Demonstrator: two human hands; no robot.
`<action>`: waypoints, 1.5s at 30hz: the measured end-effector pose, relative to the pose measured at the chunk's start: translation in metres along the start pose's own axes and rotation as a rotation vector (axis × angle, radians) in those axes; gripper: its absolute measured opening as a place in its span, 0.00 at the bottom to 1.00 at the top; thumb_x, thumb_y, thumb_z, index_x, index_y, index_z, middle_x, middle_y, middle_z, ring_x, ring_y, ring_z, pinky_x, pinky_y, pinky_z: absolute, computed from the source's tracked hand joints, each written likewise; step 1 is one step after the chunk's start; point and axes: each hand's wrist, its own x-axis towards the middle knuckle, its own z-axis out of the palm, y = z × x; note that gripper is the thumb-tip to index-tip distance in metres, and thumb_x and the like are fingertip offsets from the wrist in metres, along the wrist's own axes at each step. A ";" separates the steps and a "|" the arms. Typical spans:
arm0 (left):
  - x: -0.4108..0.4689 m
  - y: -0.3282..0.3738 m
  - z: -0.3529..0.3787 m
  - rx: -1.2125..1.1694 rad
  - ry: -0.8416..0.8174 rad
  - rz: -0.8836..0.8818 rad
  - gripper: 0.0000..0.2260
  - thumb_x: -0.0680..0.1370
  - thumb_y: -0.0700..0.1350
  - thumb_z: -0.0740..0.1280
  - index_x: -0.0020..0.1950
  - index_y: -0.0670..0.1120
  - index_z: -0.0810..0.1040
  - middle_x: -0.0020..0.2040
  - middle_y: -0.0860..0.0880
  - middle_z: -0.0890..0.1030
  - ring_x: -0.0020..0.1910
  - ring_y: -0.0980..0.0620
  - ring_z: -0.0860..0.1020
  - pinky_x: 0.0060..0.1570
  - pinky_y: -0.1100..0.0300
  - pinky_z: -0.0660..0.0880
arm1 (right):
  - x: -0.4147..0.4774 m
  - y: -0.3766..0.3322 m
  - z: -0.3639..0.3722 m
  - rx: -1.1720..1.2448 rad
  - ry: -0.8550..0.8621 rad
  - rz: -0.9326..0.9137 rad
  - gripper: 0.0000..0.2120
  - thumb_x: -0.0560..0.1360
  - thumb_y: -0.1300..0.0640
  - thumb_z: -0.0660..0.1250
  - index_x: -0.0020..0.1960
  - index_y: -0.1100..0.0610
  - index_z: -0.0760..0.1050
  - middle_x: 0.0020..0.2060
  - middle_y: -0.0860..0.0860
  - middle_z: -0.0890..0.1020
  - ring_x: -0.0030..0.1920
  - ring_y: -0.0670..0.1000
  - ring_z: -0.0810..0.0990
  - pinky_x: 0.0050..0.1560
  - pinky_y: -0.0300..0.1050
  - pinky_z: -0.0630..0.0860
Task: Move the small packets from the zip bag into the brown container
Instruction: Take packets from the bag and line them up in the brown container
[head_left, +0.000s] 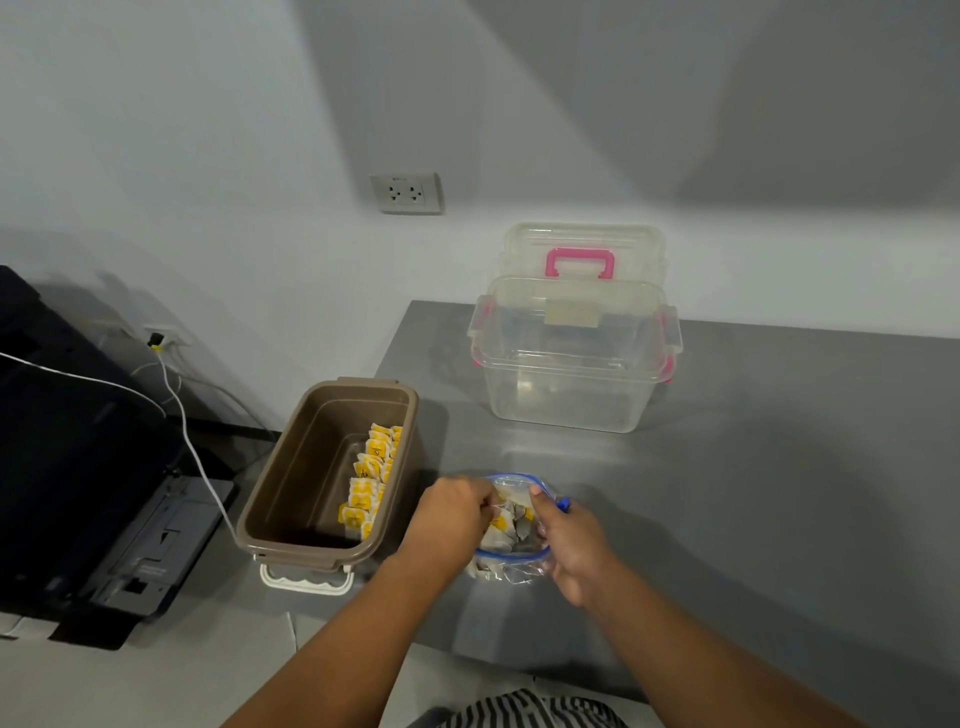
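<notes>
Grip: my right hand (566, 540) held the zip bag (519, 564) by its right rim, thumb hooked over the blue zip edge to keep the mouth open. My left hand (457, 514) had its fingers curled inside that mouth, closed, as far as I could judge, on some of the small packets (506, 525). Location: the bag stood on the grey table (753, 467), just right of the brown container (291, 467). Step in hand, by my reckoning: drawing another batch out, task well along but unfinished. The next move called for lifting the left hand clear of the rim and carrying it left over the container while the right steadied the bag. Count: zip bag, one; brown container, one, open; packets in it, a row along its right wall, a dozen or so, not exactly countable; packets in the bag, a heap, uncountable. Beyond: clear box (571, 395), one, with its lid (582, 236) leaning behind; wall socket (407, 193), one.
</notes>
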 end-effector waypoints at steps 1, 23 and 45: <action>0.001 0.001 -0.001 -0.004 0.012 -0.007 0.05 0.79 0.45 0.68 0.50 0.48 0.83 0.45 0.49 0.83 0.42 0.52 0.80 0.48 0.58 0.79 | 0.000 0.000 0.000 0.002 -0.006 0.000 0.15 0.81 0.50 0.67 0.56 0.62 0.80 0.46 0.60 0.87 0.49 0.61 0.87 0.57 0.64 0.81; 0.003 0.006 0.024 0.352 -0.365 -0.036 0.08 0.76 0.47 0.68 0.53 0.49 0.84 0.51 0.47 0.84 0.49 0.46 0.82 0.52 0.55 0.79 | -0.008 0.016 -0.004 -0.122 -0.008 -0.092 0.09 0.82 0.51 0.66 0.55 0.56 0.80 0.45 0.54 0.88 0.46 0.53 0.88 0.53 0.54 0.83; -0.014 0.005 -0.021 -0.592 -0.271 -0.067 0.17 0.69 0.44 0.79 0.54 0.53 0.78 0.50 0.53 0.83 0.48 0.58 0.83 0.50 0.62 0.81 | -0.001 0.011 0.004 0.089 -0.068 0.018 0.15 0.84 0.51 0.62 0.58 0.61 0.81 0.49 0.59 0.87 0.51 0.59 0.87 0.57 0.57 0.82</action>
